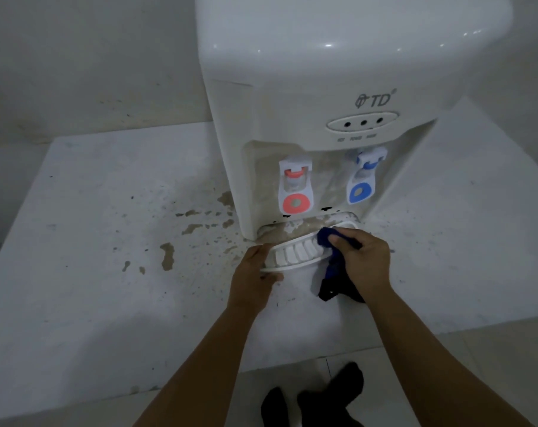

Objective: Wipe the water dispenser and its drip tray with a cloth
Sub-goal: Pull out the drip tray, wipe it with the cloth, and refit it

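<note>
The left hand grips the near left end of the white plastic drip tray, the curved one with slots on top. Its fingers are closed on the tray's edge, with the thumb under the rim. The tray sticks out from the bottom of the tall white plastic water dispenser, partly pulled out, tilted and lifted off the counter.

The right hand is closed around a dark blue cloth. It pushes a bunched bit of the cloth onto the right end of the tray's slots. The rest of the cloth hangs down below this hand, in front of the tray.

Just above the two hands, in the hollow front of the dispenser, are two taps. The white tap with the red ring is above the left hand. The white tap with the blue ring is above the right hand. The wall behind the taps looks stained brown.

The dispenser stands on a white stone counter. To the left of the left hand, the counter has brown spots and splashes.
</note>
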